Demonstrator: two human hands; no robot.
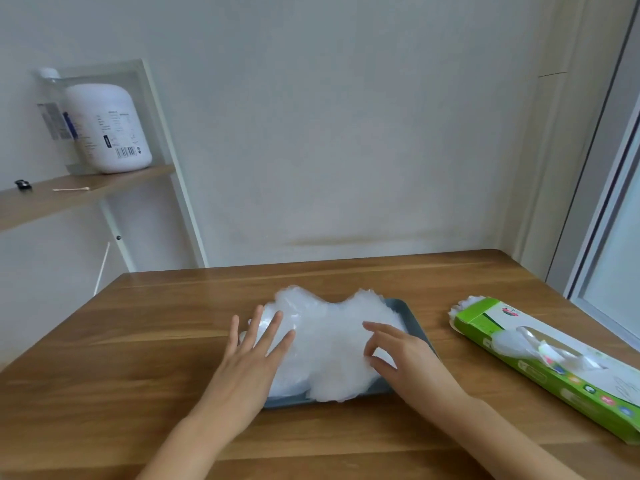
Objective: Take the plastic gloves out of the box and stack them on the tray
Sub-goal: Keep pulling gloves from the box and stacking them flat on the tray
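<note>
Left hand [249, 355], lower centre: fingers straight, pressed flat on plastic gloves [332, 341]. Right hand [405, 355]: fingers bent over the same heap; whether it pinches plastic, cannot tell. Gloves heaped on blue-grey tray [414, 318], centre frame. Green box [554, 375], lower right, lying flat, more gloves showing. Wooden table [138, 341]. White jug [107, 129] on shelf [69, 199], upper left.

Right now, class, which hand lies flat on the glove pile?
The left hand: fingers straight and spread on the pile; the right hand has its fingers curled.
</note>
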